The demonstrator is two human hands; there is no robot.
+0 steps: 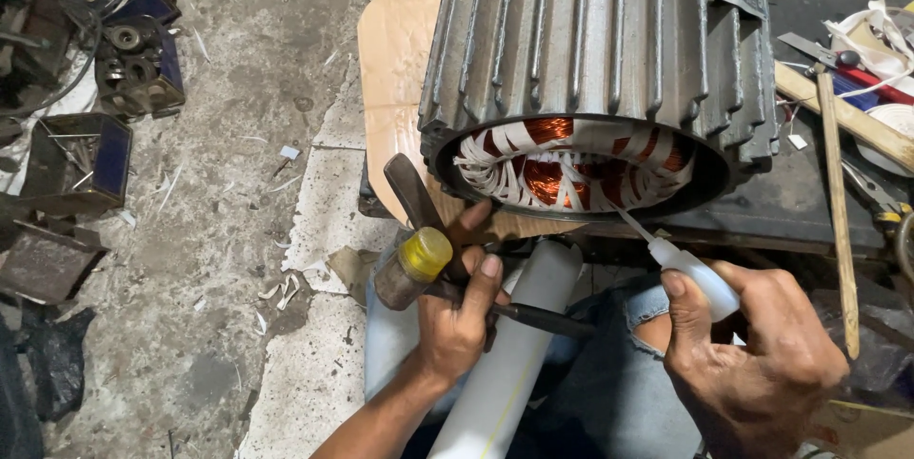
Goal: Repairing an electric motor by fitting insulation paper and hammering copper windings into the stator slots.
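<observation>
While the finned grey motor housing (595, 40) lay on the bench before you, your right hand (752, 364) clamped a small white squeeze bottle (700, 276), its nozzle at the copper windings (547, 178); your left hand (457, 321), apart, gripped a yellow-headed mallet (411, 267) and dark pliers (414, 194).

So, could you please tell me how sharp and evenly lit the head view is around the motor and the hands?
Head view: the copper windings and finned motor housing are sharp and brightly lit; the left hand and right hand are crisp, without motion blur; the left edge falls into shadow.
</observation>
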